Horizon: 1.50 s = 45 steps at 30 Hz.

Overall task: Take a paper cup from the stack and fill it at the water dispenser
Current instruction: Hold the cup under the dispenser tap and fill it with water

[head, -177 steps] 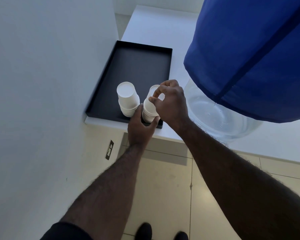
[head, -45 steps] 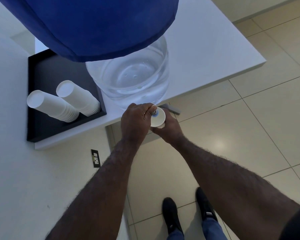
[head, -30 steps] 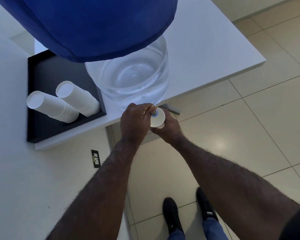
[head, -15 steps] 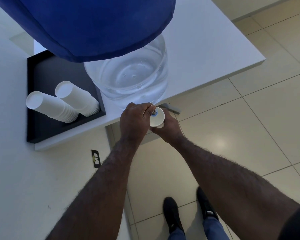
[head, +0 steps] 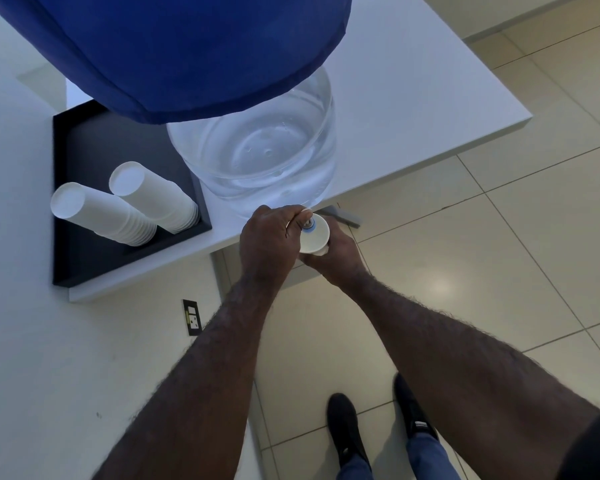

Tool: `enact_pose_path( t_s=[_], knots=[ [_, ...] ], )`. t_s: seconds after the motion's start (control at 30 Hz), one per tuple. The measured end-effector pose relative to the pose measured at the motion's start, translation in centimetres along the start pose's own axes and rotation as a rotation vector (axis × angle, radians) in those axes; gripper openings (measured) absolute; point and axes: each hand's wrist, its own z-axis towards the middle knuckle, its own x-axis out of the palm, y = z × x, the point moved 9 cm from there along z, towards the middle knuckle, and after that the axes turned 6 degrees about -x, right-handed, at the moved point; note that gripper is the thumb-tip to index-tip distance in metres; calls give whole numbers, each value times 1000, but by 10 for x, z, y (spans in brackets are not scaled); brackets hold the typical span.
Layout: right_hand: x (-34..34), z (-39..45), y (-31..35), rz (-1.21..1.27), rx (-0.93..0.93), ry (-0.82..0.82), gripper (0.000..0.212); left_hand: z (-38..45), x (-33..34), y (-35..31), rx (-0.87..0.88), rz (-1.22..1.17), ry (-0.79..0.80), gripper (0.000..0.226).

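- My shoes (head: 347,434) on the floor tiles (head: 499,265) are nearest, then both forearms running up to the worktop (head: 413,91) edge.
- My right hand (head: 336,259) is under and around the cup (head: 315,237), fingers curled shut on its wall. The cup stands upright, its long axis vertical and its mouth facing up at me, just off the front edge of the worktop.
- My left hand (head: 267,237) sits just left of the cup and a little above it, fingers (head: 293,216) pinched closed on the tap (head: 309,226) (a small blue-and-white piece showing at the cup's back rim).
- What matters for the next move: the tap is directly over the cup's mouth, toward its far-left rim, so I judge the cup must stay level and put while water runs. The right hand is the one carrying it.
- I cannot make out any stream or the water level inside; the left knuckles hide most of the tap.
- Farther back the clear bottle (head: 257,157) stands on the worktop, its top under a blue cover (head: 187,46) cut off by the frame.
- Farthest left, two stacks (head: 132,206) of cups stand upside down in a black tray (head: 84,265), well apart from my hands.
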Motion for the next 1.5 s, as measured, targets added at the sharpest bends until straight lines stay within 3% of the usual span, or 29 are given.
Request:
enact_pose_path(
  t_s=[0.77, 0.97, 1.1, 1.5],
  knots=[
    [2, 1, -5, 7, -7, -12, 61, -1, 1, 3, 4, 11, -12, 23],
    [-2, -1, -3, 17, -26, -27, 60, -13, 1, -13, 210, 86, -52, 14],
    [-2, -4, -6, 40, 3, -13, 58, -35, 10, -17, 419, 187, -57, 19],
    [-1, -11, -6, 32, -1, -16, 58, -47, 14, -7, 372, 180, -71, 27]
  ],
)
